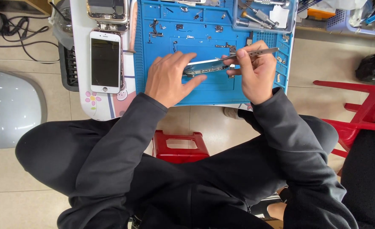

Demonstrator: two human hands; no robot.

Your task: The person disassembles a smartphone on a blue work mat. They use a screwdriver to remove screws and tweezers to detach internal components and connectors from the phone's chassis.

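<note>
Over blue mat [204, 95] on worktop [111, 106], head view: left hand [170, 78] steadies phone frame [206, 68] tilted on edge, fingers spread along it, grip loose but touching. Right hand [255, 72] pinches steel tweezers [246, 54], grip closed on shaft, tips at frame's upper edge; can't tell if tips hold a part. Best: keep frame braced, wrist low, small moves, mind loose screws [155, 27] nearby. White phone [105, 61] lies well left.

Work mat [204, 95] was bright blue, phone [105, 62] white-framed with black screen, tweezers [249, 53] silver, stool [180, 146] red, sleeves [124, 140] black, tabletop [111, 106] white with pink flower print.
</note>
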